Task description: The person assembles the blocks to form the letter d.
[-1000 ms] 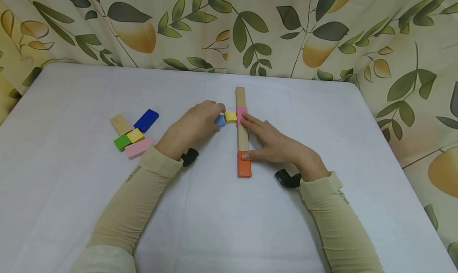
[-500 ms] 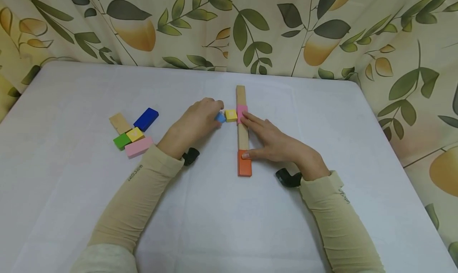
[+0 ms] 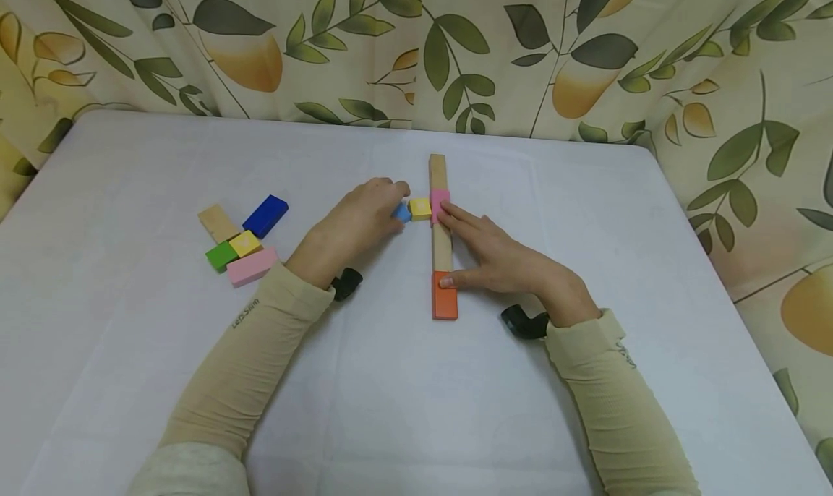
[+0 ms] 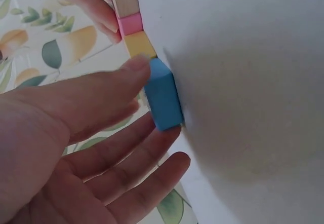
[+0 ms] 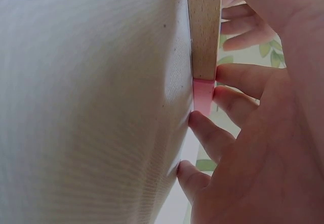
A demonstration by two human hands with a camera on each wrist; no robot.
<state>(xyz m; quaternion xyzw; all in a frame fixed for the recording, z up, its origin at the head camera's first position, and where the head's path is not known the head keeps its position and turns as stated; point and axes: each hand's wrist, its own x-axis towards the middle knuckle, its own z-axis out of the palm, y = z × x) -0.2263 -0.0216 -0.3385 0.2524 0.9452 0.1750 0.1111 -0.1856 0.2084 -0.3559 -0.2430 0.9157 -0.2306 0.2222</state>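
My left hand (image 3: 361, 217) pinches a light blue block (image 4: 164, 95) between thumb and fingers. One end of that block meets a small yellow block (image 3: 419, 209), and the thumb tip lies where the two join. The yellow block abuts the pink block (image 3: 439, 205) in a straight row running away from me. Wooden blocks (image 3: 442, 246) lie before and beyond the pink one, and an orange block (image 3: 445, 304) forms the near end. My right hand (image 3: 504, 257) is spread along the row's right side, fingertips against the pink block and thumb on the orange one.
Left of the left hand lies a cluster: a plain wooden block (image 3: 218, 223), a dark blue block (image 3: 265, 216), a green block (image 3: 222, 257), a yellow block (image 3: 246, 244) and a light pink block (image 3: 252, 267). A leaf-patterned curtain (image 3: 364, 55) hangs behind the white-covered table (image 3: 390, 409).
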